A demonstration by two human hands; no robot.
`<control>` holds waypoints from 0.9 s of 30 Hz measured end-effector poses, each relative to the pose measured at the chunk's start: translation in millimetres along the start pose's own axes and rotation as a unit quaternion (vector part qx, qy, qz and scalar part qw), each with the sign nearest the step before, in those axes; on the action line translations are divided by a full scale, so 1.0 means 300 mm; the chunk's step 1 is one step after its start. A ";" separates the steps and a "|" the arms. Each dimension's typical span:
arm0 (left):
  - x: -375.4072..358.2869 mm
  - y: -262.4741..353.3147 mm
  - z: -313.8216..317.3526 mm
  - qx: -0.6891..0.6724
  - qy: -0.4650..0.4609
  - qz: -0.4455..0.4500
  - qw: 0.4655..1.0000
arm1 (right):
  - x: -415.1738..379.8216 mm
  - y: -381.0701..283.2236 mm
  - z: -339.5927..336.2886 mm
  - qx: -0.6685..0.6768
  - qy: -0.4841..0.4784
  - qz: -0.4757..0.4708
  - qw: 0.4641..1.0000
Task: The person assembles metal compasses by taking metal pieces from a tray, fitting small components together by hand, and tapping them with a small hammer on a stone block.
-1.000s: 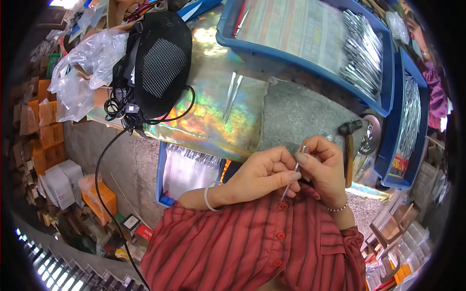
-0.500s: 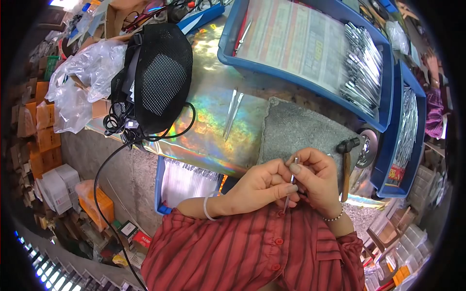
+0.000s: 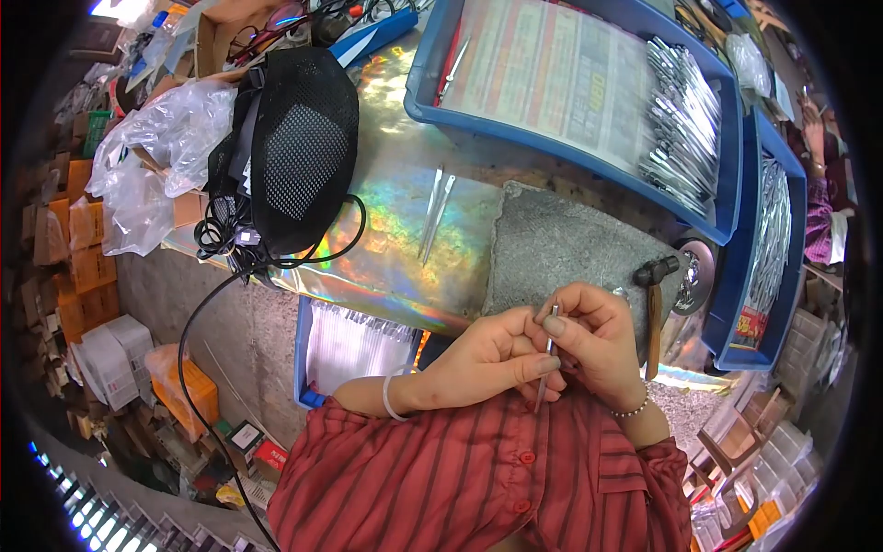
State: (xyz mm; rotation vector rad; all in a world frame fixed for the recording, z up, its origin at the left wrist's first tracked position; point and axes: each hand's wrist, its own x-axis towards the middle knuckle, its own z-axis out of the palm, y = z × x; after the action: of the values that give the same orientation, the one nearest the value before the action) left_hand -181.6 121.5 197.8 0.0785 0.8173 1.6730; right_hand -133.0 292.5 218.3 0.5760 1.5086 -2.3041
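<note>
Close to my shirt front, both hands hold one slim metal pair of tweezers (image 3: 550, 342), tilted slightly from upright. My left hand (image 3: 492, 359) pinches it from the left, thumb across its lower half. The thumb and fingers of my right hand (image 3: 598, 339) close round its upper part. Its lower tip shows below the fingers. Just beyond my hands lies a grey stone slab (image 3: 570, 239). A hammer (image 3: 655, 308) with a wooden handle rests on the slab's right edge. Two similar slender metal tweezers (image 3: 434, 216) lie side by side on the shiny table sheet.
A blue tray (image 3: 552, 138) holds plastic-packed goods and a heap of metal tweezers (image 3: 681, 129). Another blue tray (image 3: 736, 357) stands right, near a co-worker's arm (image 3: 814, 138). A black mesh bag (image 3: 308, 156) and cable lie left. A blue bin (image 3: 302, 359) sits below the table edge.
The view has shifted slightly. My hands keep hold of the tweezers, which sit a little lower between my fingers. The co-worker's arm at the far right has moved a little.
</note>
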 end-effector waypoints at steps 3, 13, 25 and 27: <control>-0.005 0.005 0.006 -0.007 -0.005 -0.007 1.000 | -0.004 -0.003 -0.004 0.017 -0.012 0.021 1.000; -0.010 0.011 0.006 -0.013 -0.011 -0.027 0.999 | -0.009 0.006 -0.005 0.061 -0.019 0.041 0.997; -0.010 0.004 0.005 0.016 0.002 -0.016 1.000 | -0.008 0.008 0.002 0.038 -0.006 0.030 0.999; -0.010 0.004 0.004 0.010 0.003 -0.016 1.000 | -0.005 0.014 0.000 0.038 -0.006 0.028 0.999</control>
State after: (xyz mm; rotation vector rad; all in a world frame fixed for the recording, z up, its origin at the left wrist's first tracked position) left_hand -181.1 119.4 200.5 0.0734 0.8361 1.6365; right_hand -129.6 290.9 215.9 0.6145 1.3865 -2.3259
